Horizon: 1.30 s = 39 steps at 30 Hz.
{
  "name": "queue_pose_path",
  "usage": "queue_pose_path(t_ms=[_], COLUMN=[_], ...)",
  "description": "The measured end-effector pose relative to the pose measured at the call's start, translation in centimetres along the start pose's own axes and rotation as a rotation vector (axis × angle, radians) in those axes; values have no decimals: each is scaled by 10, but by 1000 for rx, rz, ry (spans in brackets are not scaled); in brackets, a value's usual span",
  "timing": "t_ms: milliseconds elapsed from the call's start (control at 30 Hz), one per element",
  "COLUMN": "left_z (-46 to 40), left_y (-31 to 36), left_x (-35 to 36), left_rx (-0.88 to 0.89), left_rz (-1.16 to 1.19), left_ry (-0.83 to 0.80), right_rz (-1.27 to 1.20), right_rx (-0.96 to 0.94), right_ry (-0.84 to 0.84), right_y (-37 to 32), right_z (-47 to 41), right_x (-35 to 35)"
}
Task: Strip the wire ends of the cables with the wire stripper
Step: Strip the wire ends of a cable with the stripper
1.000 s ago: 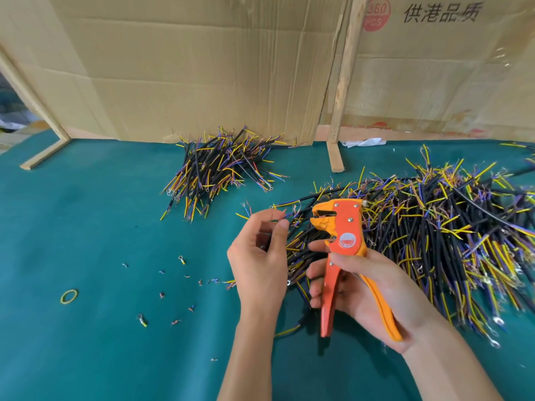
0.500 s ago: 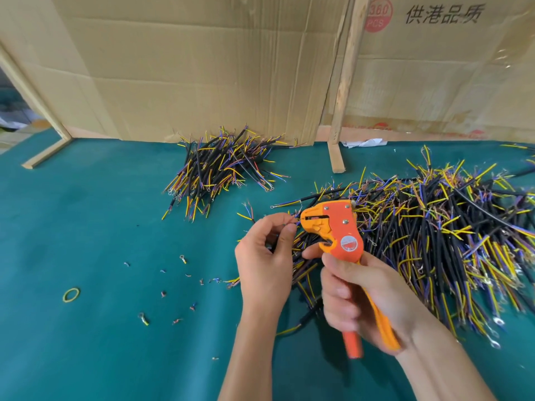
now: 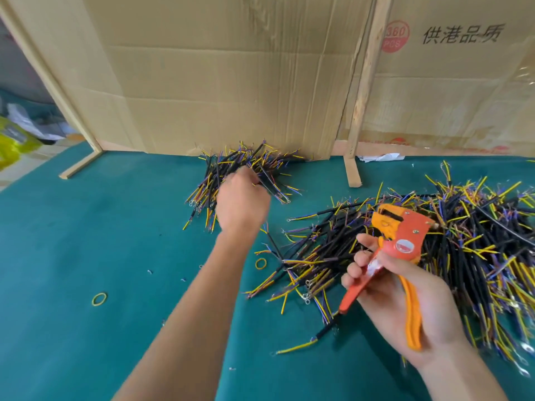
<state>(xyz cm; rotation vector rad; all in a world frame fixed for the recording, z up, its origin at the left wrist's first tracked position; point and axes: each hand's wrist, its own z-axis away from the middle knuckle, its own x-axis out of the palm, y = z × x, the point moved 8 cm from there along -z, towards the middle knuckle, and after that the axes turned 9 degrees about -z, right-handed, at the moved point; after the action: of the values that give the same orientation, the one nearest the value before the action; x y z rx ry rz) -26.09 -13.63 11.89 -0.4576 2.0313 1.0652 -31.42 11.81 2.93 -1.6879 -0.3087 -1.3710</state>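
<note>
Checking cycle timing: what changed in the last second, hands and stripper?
The left hand left the stripper's head and reached forward to the small cable pile by the cardboard; whether it grips a cable there cannot be told. The right hand stayed near the big pile, still holding the orange wire stripper, no wire visible in its head. Both piles stayed put.

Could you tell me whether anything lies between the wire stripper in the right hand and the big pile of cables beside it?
Nothing visible does. The right hand grips the wire stripper just above the near edge of the big pile of cables, head open. The left hand is away at the smaller pile.
</note>
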Motion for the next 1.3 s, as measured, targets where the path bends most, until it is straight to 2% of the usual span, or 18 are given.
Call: queue_pose_path(t_ms=[100,200,500,633,767,867,967,1133,1300], left_z=[-35,-46,-56,-48,8,81,141,179,170], left_y=[-66,-87,-95,-93,-71,-40,-22,-22,-14], left_x=[9,24,1,-31,-49,-43,-29,-15,-18], left_rx=[-215,-198,-213,-227,-125,12,137,251,276], left_rz=[-226,-341,-395,-256,-16,194,290,245,6], left_ry=[-86,-158,-68,37,119,72,0,-126,-120], right_rz=[51,95,107,109,108,142,170,127,161], right_rx=[46,85,84,105,108,104,92,26,27], right_ry=[-50,-68,-31,-26,-51,-81,-112,-77,-114], right_y=[12,22,20,22,23,21,18,4,5], right_z=[4,8,7,5,6,10,14,14,15], right_x=[9,16,12,10,14,20,27,24,27])
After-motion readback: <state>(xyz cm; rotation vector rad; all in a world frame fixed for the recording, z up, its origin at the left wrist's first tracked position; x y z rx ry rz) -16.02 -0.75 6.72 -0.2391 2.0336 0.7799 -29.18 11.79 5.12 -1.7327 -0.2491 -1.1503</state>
